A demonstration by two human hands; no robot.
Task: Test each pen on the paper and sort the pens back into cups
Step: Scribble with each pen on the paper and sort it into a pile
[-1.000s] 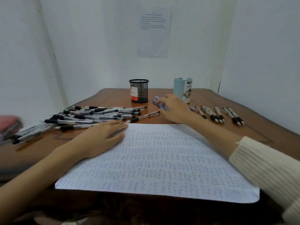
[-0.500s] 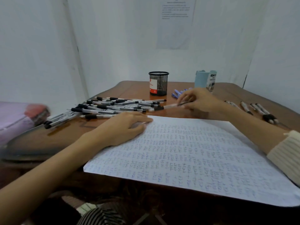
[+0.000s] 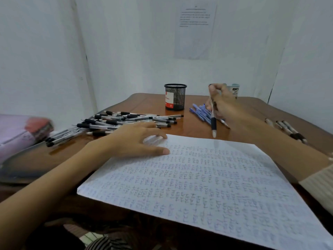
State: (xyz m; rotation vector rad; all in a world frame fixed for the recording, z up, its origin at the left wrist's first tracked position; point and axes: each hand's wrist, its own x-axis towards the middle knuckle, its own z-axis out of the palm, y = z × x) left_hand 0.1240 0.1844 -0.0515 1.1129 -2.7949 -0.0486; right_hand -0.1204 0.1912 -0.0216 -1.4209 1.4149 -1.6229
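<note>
- Paper lies nearest, and rows of scribbles fill almost all of it. Only a narrow strip along its far edge looks bare, so I judge that the best place for the next test mark.
- Left hand rests flat on the paper's far-left corner with its fingers stretched out, holding nothing. Keeping that pressure on should stop the sheet from sliding under the stroke.
- Right hand hovers just beyond the paper's far edge, its fingers and thumb curled round a pen.
- The pen hangs nearly upright, tip down over that edge, and seems not to be touching it.
- To do the step well, lower the tip onto the bare strip, make one short, light stroke, and check for ink before sorting.
- Beyond the paper's far-left corner lies a pile of black-grip pens.
- Blue pens lie beyond the far edge, and a row of pens lies off the paper's right side.
- Farthest from the paper stand the mesh cup and the pale blue cup, the latter partly hidden behind the right hand.
</note>
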